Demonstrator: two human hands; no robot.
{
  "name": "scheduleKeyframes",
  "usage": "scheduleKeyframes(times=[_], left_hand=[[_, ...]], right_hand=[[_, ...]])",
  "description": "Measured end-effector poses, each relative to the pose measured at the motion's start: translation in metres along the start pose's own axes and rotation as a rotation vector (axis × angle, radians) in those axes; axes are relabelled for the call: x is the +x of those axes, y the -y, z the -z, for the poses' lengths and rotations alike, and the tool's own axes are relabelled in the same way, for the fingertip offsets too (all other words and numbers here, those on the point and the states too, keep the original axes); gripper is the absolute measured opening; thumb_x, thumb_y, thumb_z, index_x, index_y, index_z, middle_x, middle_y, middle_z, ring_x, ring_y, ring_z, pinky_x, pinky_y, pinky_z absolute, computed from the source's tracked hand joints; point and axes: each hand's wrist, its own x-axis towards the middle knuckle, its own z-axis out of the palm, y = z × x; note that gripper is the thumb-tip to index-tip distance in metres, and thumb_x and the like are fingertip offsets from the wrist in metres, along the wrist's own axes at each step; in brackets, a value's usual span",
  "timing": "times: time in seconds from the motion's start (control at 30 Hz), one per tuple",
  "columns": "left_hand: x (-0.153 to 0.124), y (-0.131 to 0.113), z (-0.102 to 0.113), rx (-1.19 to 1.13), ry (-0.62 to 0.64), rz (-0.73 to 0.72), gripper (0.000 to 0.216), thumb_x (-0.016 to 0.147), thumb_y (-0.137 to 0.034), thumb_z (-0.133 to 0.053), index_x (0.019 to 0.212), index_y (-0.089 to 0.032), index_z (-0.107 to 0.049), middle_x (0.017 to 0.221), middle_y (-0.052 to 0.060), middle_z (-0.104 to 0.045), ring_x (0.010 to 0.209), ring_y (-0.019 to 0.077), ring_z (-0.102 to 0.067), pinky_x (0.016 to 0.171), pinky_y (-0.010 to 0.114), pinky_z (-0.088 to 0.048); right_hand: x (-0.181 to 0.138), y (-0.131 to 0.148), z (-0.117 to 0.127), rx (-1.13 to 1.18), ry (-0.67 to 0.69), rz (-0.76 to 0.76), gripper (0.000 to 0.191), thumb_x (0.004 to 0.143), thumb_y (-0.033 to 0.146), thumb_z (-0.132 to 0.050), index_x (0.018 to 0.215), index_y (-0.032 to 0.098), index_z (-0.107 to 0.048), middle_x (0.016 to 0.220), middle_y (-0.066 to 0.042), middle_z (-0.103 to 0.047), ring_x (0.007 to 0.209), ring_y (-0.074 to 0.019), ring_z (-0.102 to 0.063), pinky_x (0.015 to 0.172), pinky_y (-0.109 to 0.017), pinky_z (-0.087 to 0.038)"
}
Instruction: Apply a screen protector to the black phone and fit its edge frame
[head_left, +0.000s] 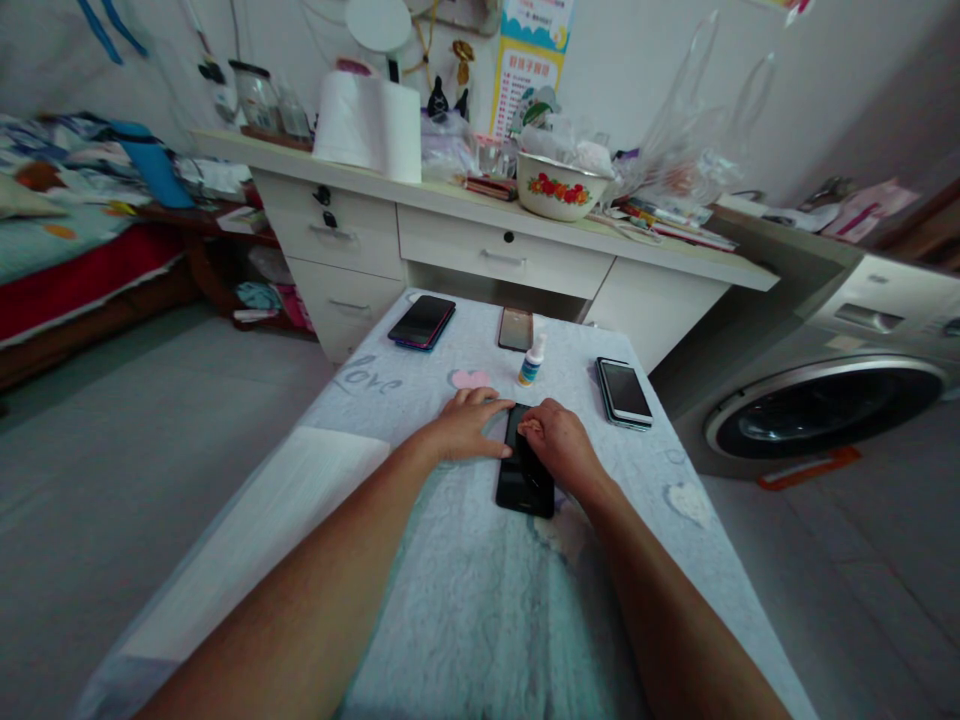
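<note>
View from a head-worn camera, looking down a person's two bare forearms to a narrow table (465, 600) covered in a pale cloth with printed hearts. A black phone (525, 480) lay face up near the middle of the table, its long side pointing away from the person, and both hands met at its far end. The left hand (469, 425) lay open and flat on the cloth just beside the phone, thumb stretched to touch its upper left edge, seemingly to steady it. The right hand (559, 445) rested on the phone's upper right part with fingers curled over the glass. Whether they pinched anything could not be told. The work looked to be at the stage of handling the screen surface, holding the phone still while the fingertips worked at its top edge. Any further move would call for keeping the phone from sliding on the cloth and for light, even pressure. Beyond the hands stood a small spray bottle (531, 362), and three other phones lay apart, a dark phone (422, 322) at far left, a brownish phone (516, 329) at the far middle and a silver-edged phone (624, 392) at right. Behind stood a cluttered white desk (495, 235) and, to the right, a washing machine (825, 400).
</note>
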Motion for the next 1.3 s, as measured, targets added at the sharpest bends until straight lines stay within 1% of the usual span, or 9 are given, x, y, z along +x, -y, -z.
scheduleKeyframes(times=[0.1, 0.23, 0.37, 0.5, 0.63, 0.87, 0.97, 1.17, 1.3], left_hand=[[-0.001, -0.001, 0.001, -0.003, 0.002, 0.002, 0.08, 0.07, -0.052, -0.068, 0.141, -0.03, -0.038, 0.148, 0.006, -0.034, 0.137, 0.033, -0.025, 0.112, 0.044, -0.025], [-0.001, -0.001, 0.001, -0.001, 0.0, -0.004, 0.079, 0.07, -0.053, -0.067, 0.14, -0.031, -0.039, 0.148, 0.006, -0.035, 0.136, 0.0339, -0.026, 0.11, 0.046, -0.026], [-0.001, -0.001, 0.001, -0.004, -0.004, -0.004, 0.079, 0.071, -0.053, -0.067, 0.141, -0.031, -0.039, 0.148, 0.007, -0.034, 0.135, 0.0333, -0.027, 0.111, 0.044, -0.026], [-0.001, -0.001, 0.001, -0.005, 0.004, 0.0, 0.08, 0.071, -0.052, -0.068, 0.142, -0.029, -0.039, 0.148, 0.007, -0.033, 0.136, 0.0333, -0.026, 0.112, 0.042, -0.025], [-0.001, -0.001, 0.001, 0.0, 0.009, -0.003, 0.08, 0.071, -0.052, -0.068, 0.142, -0.03, -0.038, 0.149, 0.007, -0.032, 0.138, 0.0324, -0.024, 0.112, 0.043, -0.024], [-0.001, -0.001, 0.001, 0.0, 0.01, -0.002, 0.079, 0.071, -0.052, -0.067, 0.141, -0.03, -0.039, 0.149, 0.007, -0.033, 0.137, 0.0335, -0.025, 0.112, 0.045, -0.025], [-0.001, 0.0, 0.001, 0.001, 0.013, 0.001, 0.08, 0.071, -0.052, -0.067, 0.142, -0.031, -0.038, 0.149, 0.006, -0.032, 0.137, 0.0336, -0.024, 0.111, 0.045, -0.025], [0.0, 0.001, 0.0, -0.006, 0.005, -0.008, 0.079, 0.071, -0.053, -0.067, 0.141, -0.031, -0.038, 0.149, 0.006, -0.033, 0.137, 0.0331, -0.025, 0.112, 0.044, -0.025], [0.0, 0.002, -0.001, -0.012, 0.002, -0.004, 0.078, 0.071, -0.052, -0.067, 0.141, -0.031, -0.039, 0.149, 0.006, -0.032, 0.137, 0.0327, -0.025, 0.112, 0.043, -0.025]], right_hand=[[0.004, -0.006, -0.003, 0.007, -0.04, -0.033, 0.018, 0.09, 0.021, -0.051, 0.09, 0.017, -0.07, 0.091, -0.006, -0.062, 0.083, -0.0147, -0.057, 0.074, -0.023, -0.037], [0.008, -0.015, -0.006, -0.007, -0.108, -0.1, 0.02, 0.09, 0.024, -0.051, 0.091, 0.017, -0.07, 0.092, -0.007, -0.062, 0.082, -0.0153, -0.057, 0.073, -0.024, -0.038], [0.008, -0.021, -0.004, -0.024, -0.11, -0.131, 0.019, 0.09, 0.024, -0.052, 0.09, 0.017, -0.07, 0.091, -0.007, -0.063, 0.081, -0.0158, -0.057, 0.071, -0.024, -0.037], [0.003, -0.023, 0.003, -0.002, -0.051, -0.108, 0.018, 0.088, 0.023, -0.054, 0.09, 0.016, -0.071, 0.091, -0.007, -0.064, 0.082, -0.0158, -0.057, 0.072, -0.024, -0.036], [-0.005, -0.024, 0.011, 0.068, 0.025, -0.044, 0.014, 0.085, 0.02, -0.058, 0.089, 0.016, -0.07, 0.089, -0.005, -0.064, 0.082, -0.0148, -0.058, 0.072, -0.023, -0.037], [-0.02, -0.02, 0.021, 0.19, 0.148, 0.066, 0.008, 0.08, 0.017, -0.061, 0.082, 0.017, -0.069, 0.085, -0.003, -0.064, 0.078, -0.0143, -0.058, 0.069, -0.023, -0.038], [-0.024, -0.015, 0.026, 0.209, 0.204, 0.086, 0.007, 0.078, 0.015, -0.061, 0.081, 0.017, -0.068, 0.085, -0.003, -0.064, 0.077, -0.0136, -0.057, 0.068, -0.022, -0.038], [-0.029, -0.007, 0.034, 0.28, 0.339, 0.121, 0.007, 0.077, 0.013, -0.061, 0.076, 0.017, -0.067, 0.077, 0.0, -0.063, 0.07, -0.0117, -0.056, 0.064, -0.021, -0.038], [-0.03, -0.008, 0.035, 0.307, 0.368, 0.129, 0.008, 0.076, 0.012, -0.061, 0.076, 0.017, -0.068, 0.077, 0.0, -0.064, 0.07, -0.0121, -0.057, 0.064, -0.021, -0.038]])
